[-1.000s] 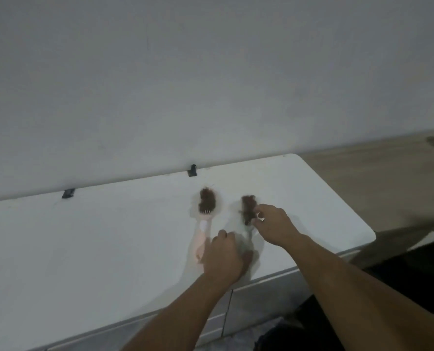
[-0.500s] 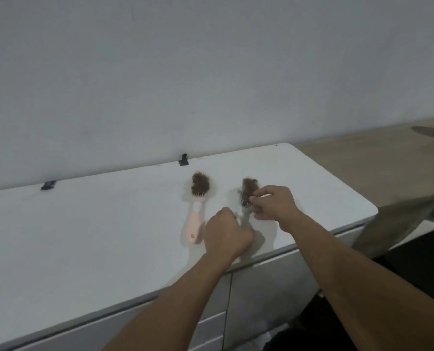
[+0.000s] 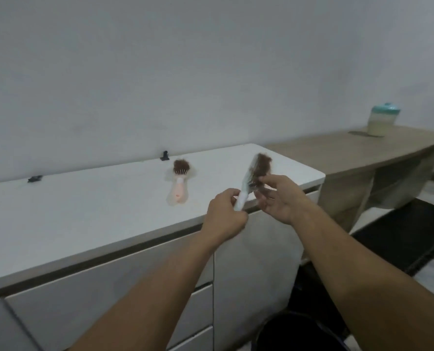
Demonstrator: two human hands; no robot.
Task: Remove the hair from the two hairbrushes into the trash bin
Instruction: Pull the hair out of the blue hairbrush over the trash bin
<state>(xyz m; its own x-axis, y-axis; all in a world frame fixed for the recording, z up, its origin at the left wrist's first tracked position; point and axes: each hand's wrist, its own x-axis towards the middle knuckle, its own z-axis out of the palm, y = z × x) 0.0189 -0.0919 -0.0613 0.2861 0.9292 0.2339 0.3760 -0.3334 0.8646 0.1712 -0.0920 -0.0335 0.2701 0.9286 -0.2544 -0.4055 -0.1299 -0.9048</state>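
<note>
My left hand [image 3: 226,216] grips the handle of a pale green hairbrush [image 3: 247,182], which is tilted up above the front edge of the white cabinet top [image 3: 84,211]. A brown clump of hair [image 3: 262,165] sits in its bristles. My right hand [image 3: 278,198] pinches the lower part of that hair with its fingertips. A pink hairbrush [image 3: 179,184], with brown hair on its head, lies flat on the cabinet top to the left. A dark round trash bin [image 3: 299,333] stands on the floor below my right forearm, partly hidden.
Two small black clips [image 3: 164,155] [image 3: 34,178] lie along the wall at the back of the cabinet top. A lower wooden desk [image 3: 362,150] extends to the right, with a teal-lidded jar [image 3: 382,120] on it. A dark mat [image 3: 408,236] covers the floor.
The green brush has been lifted off the cabinet top and tilted up in my left hand. My right hand has come onto its hair. The view has pulled back and turned right.
</note>
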